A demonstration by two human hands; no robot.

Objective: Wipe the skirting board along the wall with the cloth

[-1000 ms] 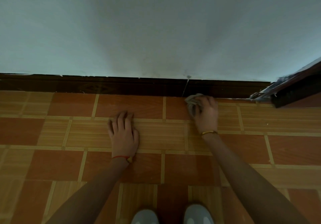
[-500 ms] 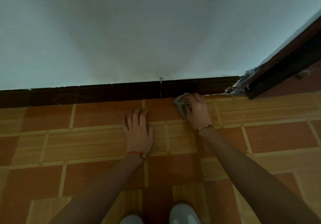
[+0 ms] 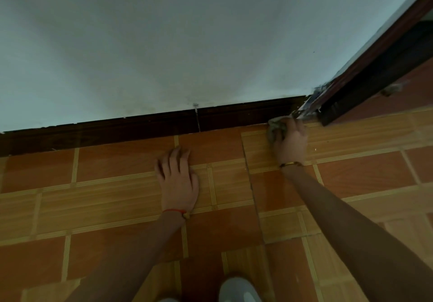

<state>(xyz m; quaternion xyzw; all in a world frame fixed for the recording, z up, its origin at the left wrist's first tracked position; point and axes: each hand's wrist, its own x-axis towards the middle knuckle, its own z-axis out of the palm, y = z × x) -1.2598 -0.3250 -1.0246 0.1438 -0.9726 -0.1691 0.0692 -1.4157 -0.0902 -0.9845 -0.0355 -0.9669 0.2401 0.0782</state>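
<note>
At right of centre, the cloth (image 3: 276, 127) is gripped by the right hand (image 3: 290, 142) against the skirting board (image 3: 140, 128); firm, even pressure should be kept, while the left hand (image 3: 179, 182) is spread flat on the floor (image 3: 105, 196).

Cloth (image 3: 276, 127) against skirting board (image 3: 140, 128), beside doorframe (image 3: 365, 76).

No legible text, label, brand, number or sign is present. The wall (image 3: 164, 43) in the upper part of the frame is plain. The skirting board (image 3: 140, 125) across the middle carries no marking. The floor (image 3: 117, 184) tiles below show only a line pattern. The dim, blurred door frame (image 3: 375, 62) at upper right possibly hides small markings; none can be read.
</note>
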